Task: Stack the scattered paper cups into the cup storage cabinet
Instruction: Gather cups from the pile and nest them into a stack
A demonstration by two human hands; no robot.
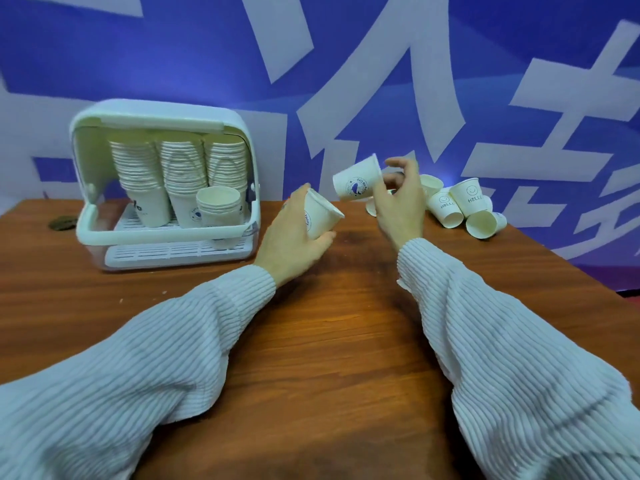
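Wooden table (329, 341), each hand's grip on a paper cup, left hand (291, 237), right hand (401, 202)

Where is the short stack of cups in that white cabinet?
The short stack stands at the cabinet's front right, on its slatted tray, before the three tall stacks.

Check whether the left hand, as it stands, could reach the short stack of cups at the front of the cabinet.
Probably yes. The cabinet stands open toward the person, and bare table lies between the left hand and the short stack. But the hand already holds a cup.
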